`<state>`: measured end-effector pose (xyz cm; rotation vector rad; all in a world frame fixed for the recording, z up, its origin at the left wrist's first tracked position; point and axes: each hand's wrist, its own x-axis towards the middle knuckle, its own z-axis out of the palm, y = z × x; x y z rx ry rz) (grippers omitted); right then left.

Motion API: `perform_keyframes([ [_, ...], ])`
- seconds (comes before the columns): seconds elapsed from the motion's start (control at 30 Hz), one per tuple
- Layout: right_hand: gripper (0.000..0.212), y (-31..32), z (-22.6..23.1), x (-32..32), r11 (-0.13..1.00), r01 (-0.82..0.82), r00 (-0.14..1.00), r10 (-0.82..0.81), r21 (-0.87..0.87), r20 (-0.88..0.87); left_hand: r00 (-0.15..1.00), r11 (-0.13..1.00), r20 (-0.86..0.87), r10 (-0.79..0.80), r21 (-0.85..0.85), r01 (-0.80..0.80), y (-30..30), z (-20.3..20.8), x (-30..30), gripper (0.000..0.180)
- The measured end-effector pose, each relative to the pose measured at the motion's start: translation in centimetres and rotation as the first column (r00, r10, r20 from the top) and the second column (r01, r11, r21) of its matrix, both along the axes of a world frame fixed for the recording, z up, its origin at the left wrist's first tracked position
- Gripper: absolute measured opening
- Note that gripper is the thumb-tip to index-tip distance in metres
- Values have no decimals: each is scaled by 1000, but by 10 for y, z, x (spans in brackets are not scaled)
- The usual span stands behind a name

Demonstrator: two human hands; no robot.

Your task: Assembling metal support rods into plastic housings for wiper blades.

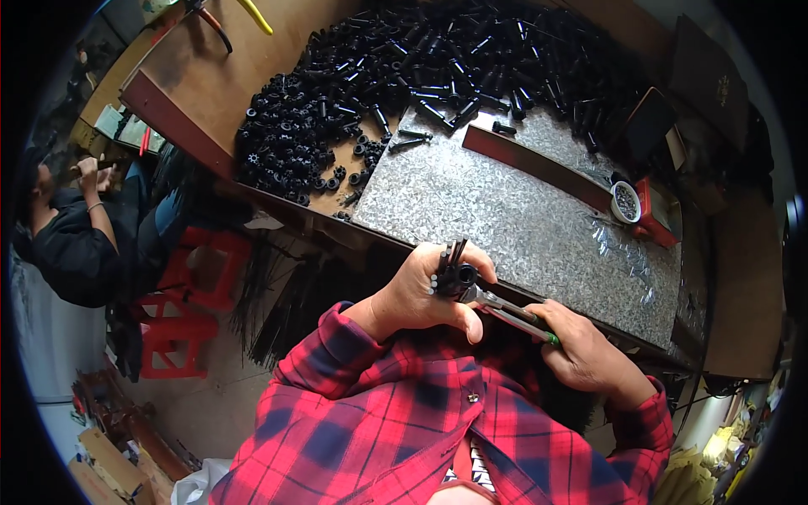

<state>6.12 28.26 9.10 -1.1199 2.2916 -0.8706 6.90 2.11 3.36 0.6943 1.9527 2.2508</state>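
My left hand (421, 295) is closed around a small black plastic part (454, 271) with thin black rods sticking up from it, held just off the near edge of the bench. My right hand (581, 345) grips the handle of a metal hand tool (505, 310) with a green tip, and the tool's nose meets the black part in my left hand. Both forearms wear red and dark blue checked sleeves. A large heap of similar black plastic parts (404, 76) covers the far half of the bench.
A galvanised metal sheet (505, 210) covers the wooden bench (210, 76). On it lie a long reddish-brown bar (539, 164), a small white cup of tiny metal pieces (625, 202) and a red box (656, 210). Another person (76, 227) sits at the left near red stools (189, 295).
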Motion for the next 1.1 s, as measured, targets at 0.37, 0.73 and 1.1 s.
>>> perform_keyframes([
  [0.37,33,-11,-25,2,985,171,985,-171,10,-11,977,979,-73,200,62,-195,12,-16,9,68],
  [0.73,14,9,-21,-23,880,396,808,-470,-263,-357,975,971,156,160,150,-184,9,-25,12,76],
  [1.1,17,108,-18,-170,704,707,510,-447,63,-735,961,946,123,246,188,-266,5,-39,19,74],
])
